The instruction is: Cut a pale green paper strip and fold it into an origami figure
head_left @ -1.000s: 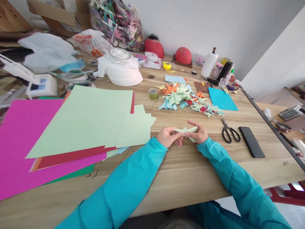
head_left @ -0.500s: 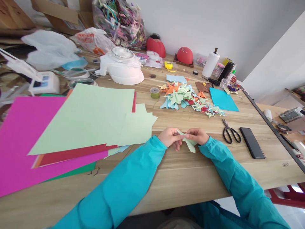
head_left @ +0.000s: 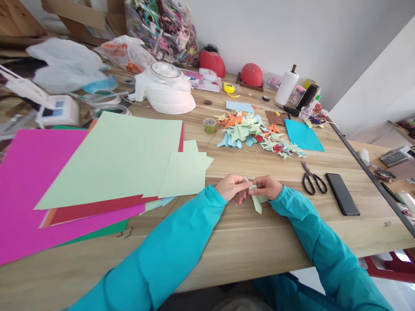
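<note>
Both of my hands pinch a small folded piece of pale green paper (head_left: 256, 202) just above the wooden table (head_left: 259, 242). My left hand (head_left: 231, 187) grips its left end with closed fingers. My right hand (head_left: 268, 187) grips the right part, fingers closed too. A pointed end of the paper hangs down toward me between the hands. Pale green square sheets (head_left: 186, 172) lie just left of my left hand.
A stack of large coloured sheets (head_left: 81, 181) covers the left side. A pile of folded paper shapes (head_left: 253, 134) and a blue sheet (head_left: 303, 134) lie beyond my hands. Black scissors (head_left: 313, 181) and a phone (head_left: 342, 198) rest to the right. Bags, a white bowl and bottles crowd the back.
The folded paper has turned in my hands: it lay level between them, now its pointed end hangs down toward me. My hands have drawn closer together.
</note>
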Demonstrator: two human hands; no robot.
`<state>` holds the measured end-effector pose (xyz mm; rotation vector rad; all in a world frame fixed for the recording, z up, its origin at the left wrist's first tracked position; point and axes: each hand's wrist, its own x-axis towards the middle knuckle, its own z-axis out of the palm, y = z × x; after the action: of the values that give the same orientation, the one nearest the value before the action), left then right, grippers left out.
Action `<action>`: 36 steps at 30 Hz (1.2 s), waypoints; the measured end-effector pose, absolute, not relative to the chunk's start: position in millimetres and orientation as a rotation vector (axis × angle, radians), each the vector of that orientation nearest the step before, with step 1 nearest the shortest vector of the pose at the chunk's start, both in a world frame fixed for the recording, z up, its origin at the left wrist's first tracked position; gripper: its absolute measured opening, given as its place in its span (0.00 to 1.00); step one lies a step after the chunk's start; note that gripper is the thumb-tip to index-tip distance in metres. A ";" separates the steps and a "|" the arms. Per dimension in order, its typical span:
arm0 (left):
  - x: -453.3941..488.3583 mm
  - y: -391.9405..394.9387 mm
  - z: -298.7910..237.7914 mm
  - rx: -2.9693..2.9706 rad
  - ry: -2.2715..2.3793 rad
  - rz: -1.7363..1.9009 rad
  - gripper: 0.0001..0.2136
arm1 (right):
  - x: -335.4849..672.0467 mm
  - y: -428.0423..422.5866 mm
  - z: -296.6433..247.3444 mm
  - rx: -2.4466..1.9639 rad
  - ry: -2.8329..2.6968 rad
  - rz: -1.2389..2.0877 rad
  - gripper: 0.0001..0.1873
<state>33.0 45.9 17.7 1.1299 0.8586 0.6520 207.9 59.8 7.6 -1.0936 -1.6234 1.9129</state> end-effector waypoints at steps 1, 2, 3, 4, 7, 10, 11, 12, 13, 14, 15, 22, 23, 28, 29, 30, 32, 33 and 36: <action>33.4 45.5 18.5 1.128 0.870 0.660 0.17 | 207.5 59.6 8.0 -1.096 -1.617 1.918 0.22; 33.9 45.1 19.0 1.130 0.881 0.670 0.17 | 206.9 59.3 8.2 -1.094 -1.610 1.920 0.22; 34.5 44.8 19.3 1.138 0.891 0.680 0.17 | 206.2 59.0 8.3 -1.089 -1.599 1.921 0.22; 35.0 44.6 19.4 1.150 0.902 0.689 0.17 | 205.4 58.7 8.1 -1.079 -1.584 1.922 0.22; 36.2 44.1 18.5 1.189 0.934 0.710 0.18 | 203.4 58.0 7.4 -1.046 -1.569 1.917 0.22; 36.6 43.7 17.6 1.215 0.947 0.708 0.17 | 202.7 58.2 7.0 -1.083 -1.626 1.855 0.23; 36.5 43.6 17.7 1.225 0.949 0.705 0.17 | 202.7 58.5 7.3 -1.116 -1.657 1.820 0.23; 36.4 43.4 18.0 1.236 0.951 0.704 0.17 | 202.7 58.7 7.9 -1.155 -1.686 1.780 0.23; 36.2 43.2 18.5 1.248 0.955 0.705 0.17 | 202.6 58.8 8.8 -1.196 -1.711 1.740 0.23; 36.0 43.1 19.2 1.260 0.959 0.708 0.17 | 202.4 58.7 10.0 -1.234 -1.729 1.705 0.22; 35.8 42.8 20.0 1.272 0.963 0.714 0.17 | 202.0 58.5 11.4 -1.266 -1.738 1.680 0.22; 36.2 41.0 22.7 1.294 0.989 0.717 0.17 | 199.7 55.4 17.9 -1.310 -1.705 1.691 0.22; 36.3 40.9 22.5 1.293 0.986 0.713 0.17 | 199.8 55.1 17.6 -1.307 -1.701 1.696 0.22; 36.6 40.7 21.0 1.282 0.954 0.722 0.17 | 201.8 54.8 16.3 -1.255 -1.641 1.775 0.21; 36.8 40.7 20.8 1.280 0.948 0.723 0.17 | 202.4 55.0 16.3 -1.235 -1.615 1.817 0.21; 36.9 40.7 20.7 1.277 0.943 0.723 0.18 | 203.1 55.3 16.4 -1.214 -1.592 1.861 0.21; 37.3 40.8 20.3 1.262 0.934 0.730 0.17 | 204.6 56.1 16.5 -1.174 -1.574 1.930 0.21; 37.4 40.8 20.1 1.251 0.928 0.735 0.17 | 205.4 56.6 16.4 -1.158 -1.577 1.951 0.21; 37.7 41.1 18.9 1.229 0.902 0.747 0.17 | 206.9 57.8 15.5 -1.120 -1.593 1.968 0.21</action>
<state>37.7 41.1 18.9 1.2293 0.9025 0.7468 206.9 57.8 15.5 -1.1203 -1.5932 1.9683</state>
